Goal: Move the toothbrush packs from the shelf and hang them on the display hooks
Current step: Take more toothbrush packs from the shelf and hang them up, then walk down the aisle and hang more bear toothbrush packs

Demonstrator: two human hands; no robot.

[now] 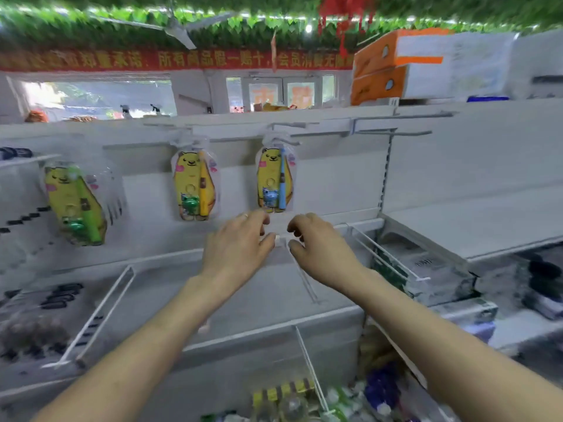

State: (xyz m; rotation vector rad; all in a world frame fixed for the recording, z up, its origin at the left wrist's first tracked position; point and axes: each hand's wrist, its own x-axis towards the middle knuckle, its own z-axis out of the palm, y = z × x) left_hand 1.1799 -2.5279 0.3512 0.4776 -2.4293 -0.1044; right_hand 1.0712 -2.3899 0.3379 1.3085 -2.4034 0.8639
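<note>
Hung already: green pack (74, 205) at left, yellow pack (195, 185) mid-left, blue pack (275, 181) at centre. Just below it, the left hand (237, 243) and right hand (320, 246) pinch a white piece (279, 239) between curled fingers — we judge it a hook tip. Next move — a pack for the bare hooks (393, 133), upper right.

White metal shelving (335, 184) fills the view, with a slotted upright (384, 178) and white wire dividers (100, 312) on the lower tiers. Orange-and-white boxes (384, 68) sit on top of it at the right. Beyond, a red banner (182, 60) with yellow characters runs along the far wall, above windows (100, 95) and glass doors (283, 92) bright with daylight. Green leaf garlands (91, 28) with small lights cover the ceiling, where a white fan (179, 28) and a red ornament (344, 13) hang.
</note>
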